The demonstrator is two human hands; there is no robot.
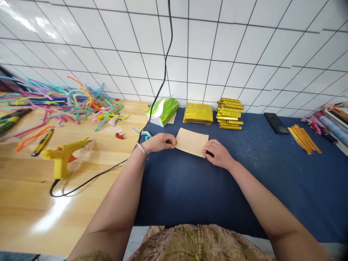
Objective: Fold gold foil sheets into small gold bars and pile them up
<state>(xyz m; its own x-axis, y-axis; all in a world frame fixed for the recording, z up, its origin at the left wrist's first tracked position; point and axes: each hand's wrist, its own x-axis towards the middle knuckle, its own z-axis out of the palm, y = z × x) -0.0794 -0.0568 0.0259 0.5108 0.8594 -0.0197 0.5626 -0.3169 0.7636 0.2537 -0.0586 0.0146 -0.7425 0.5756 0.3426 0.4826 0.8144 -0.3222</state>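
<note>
A plain tan sheet of paper (191, 142) is held between my two hands, over the dark blue cloth (190, 192). My left hand (162, 141), with a silver bangle at the wrist, pinches the sheet's left edge. At the right edge, the fingers of my right hand (217, 154) are closed on the same sheet. Just beyond it lies a stack of gold foil paper (198, 114). Beside that stack is a pile of narrow rolled gold strips (230, 114).
A green tissue pack (163, 110) stands by the tiled wall. On the wooden table at left are a yellow glue gun (63, 156), its black cable (165, 69), a utility knife (43, 142) and tangled pipe cleaners (78, 101). A phone (276, 123) and flat gold strips (303, 139) lie right.
</note>
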